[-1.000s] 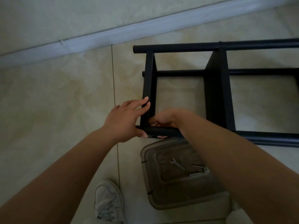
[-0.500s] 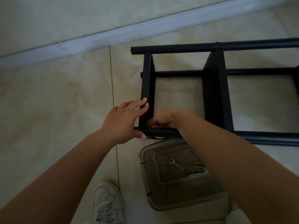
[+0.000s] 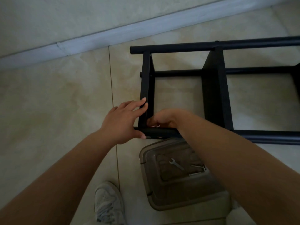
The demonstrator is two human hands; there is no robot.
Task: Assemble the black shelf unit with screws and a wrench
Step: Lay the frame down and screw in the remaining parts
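The black shelf unit (image 3: 214, 88) lay on its side on the tiled floor (image 3: 53, 98), its near rail running left to right. The left hand (image 3: 123, 122) braced the end corner: fingers nearly straight against the end panel (image 3: 146, 88), thumb hooked under the near rail (image 3: 160, 133). The right hand (image 3: 159, 119) sat just inside that corner with its fingers curled toward the joint. Whether it pinched a screw there could not be told, since the fingertips were hidden.

The likeliest trouble was at that joint. If a screw was being started by fingers, it could go in crooked or drop to the floor, because the hole lay out of sight behind the hand. The frame could also shift if the left hand eased off, pulling panel and rail out of line.

Close below the rail sat a translucent lidded plastic box (image 3: 181, 197), with a small wrench (image 3: 176, 164) and a few screws (image 3: 196, 173) lying loose on its lid. The right forearm crossed directly over the box, so a careless draw back could sweep those pieces off. A white shoe (image 3: 108, 205) stood left of the box, and the baseboard (image 3: 90, 42) ran along the far wall, well clear.
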